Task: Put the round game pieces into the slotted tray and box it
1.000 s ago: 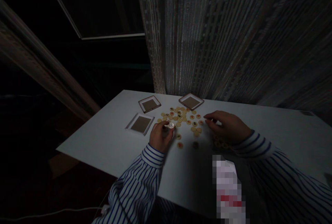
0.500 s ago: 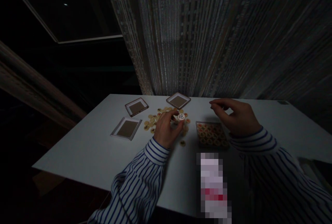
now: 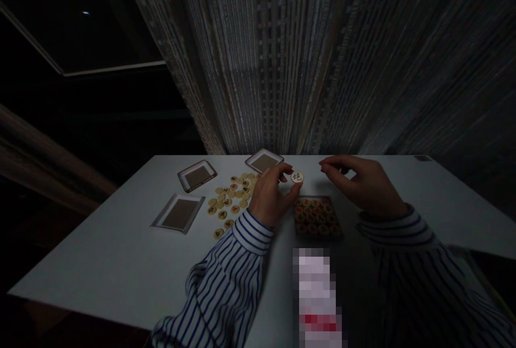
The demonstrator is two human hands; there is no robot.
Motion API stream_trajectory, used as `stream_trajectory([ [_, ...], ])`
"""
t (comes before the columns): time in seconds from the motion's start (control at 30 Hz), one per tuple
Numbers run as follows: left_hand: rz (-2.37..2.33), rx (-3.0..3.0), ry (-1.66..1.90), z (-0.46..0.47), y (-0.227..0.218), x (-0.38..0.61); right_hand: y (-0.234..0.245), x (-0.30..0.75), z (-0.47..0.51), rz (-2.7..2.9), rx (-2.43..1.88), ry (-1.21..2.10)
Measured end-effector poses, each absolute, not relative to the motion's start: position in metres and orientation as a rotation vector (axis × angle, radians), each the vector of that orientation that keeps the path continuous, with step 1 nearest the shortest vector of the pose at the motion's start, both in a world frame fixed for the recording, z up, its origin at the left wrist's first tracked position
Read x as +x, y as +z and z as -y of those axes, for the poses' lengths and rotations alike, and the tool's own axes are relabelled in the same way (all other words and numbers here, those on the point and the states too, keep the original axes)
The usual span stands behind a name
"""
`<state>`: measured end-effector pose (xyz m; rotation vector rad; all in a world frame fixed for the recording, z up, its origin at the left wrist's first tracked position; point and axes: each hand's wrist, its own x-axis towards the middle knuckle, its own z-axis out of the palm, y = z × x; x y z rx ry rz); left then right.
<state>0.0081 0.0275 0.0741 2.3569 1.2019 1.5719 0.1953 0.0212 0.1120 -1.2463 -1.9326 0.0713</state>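
Note:
My left hand (image 3: 272, 195) pinches a pale round game piece (image 3: 297, 177) with a dark mark, held up above a small square box (image 3: 317, 217) filled with several such pieces. My right hand (image 3: 362, 184) hovers just right of that piece, fingers curled with thumb and forefinger close together; I cannot make out anything in them. A loose heap of round tan pieces (image 3: 231, 195) with red and black marks lies on the white table (image 3: 121, 262), left of my left hand. Both sleeves are striped blue and white.
Three shallow square trays lie beyond and left of the heap: one near left (image 3: 178, 212), one behind it (image 3: 196, 175), one at the back (image 3: 264, 160). A dark curtain (image 3: 322, 58) hangs behind the table. A blurred patch (image 3: 316, 299) sits at the near edge.
My left hand lifted a piece from the heap and carried it right, over the filled box. My right hand rose from the heap and moved right. The camera view swung right.

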Motion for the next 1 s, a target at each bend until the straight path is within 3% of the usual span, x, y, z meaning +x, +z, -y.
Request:
stream_trajectory([
  [0.3,-1.039,2.393,1.557,-0.042,0.08,0.035,0.109,0.207,-0.029,1.936,-1.329,0.106],
  [0.73,-0.957,2.45,1.345,-0.05,0.068,0.039,0.096,0.208,-0.043,2.002,-1.278,0.518],
  [1.0,-0.93,2.419,1.349,-0.05,0.065,0.041,0.095,0.211,-0.044,2.009,-1.276,0.596],
])
